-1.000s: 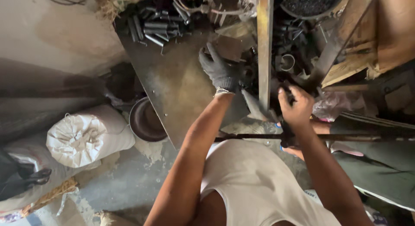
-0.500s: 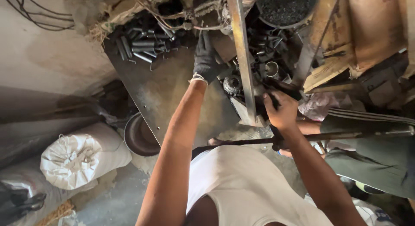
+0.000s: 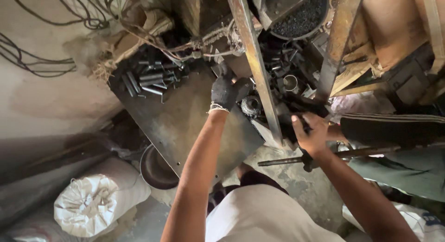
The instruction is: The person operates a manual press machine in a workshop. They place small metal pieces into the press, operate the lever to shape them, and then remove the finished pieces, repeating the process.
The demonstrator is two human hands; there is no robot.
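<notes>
Leaning over the dark steel work plate (image 3: 185,126), I see a white tied sack (image 3: 92,202) below its lower left edge and a heap of short metal rods (image 3: 148,80) on its far corner. My gloved left hand (image 3: 225,91) curls onto a round machine part (image 3: 251,105) at the plate's right edge; my bare right hand (image 3: 311,133) grips a black handle (image 3: 296,117) just beyond it.

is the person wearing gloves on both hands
No, only the left hand wears a dark glove; the right hand is bare.
</notes>
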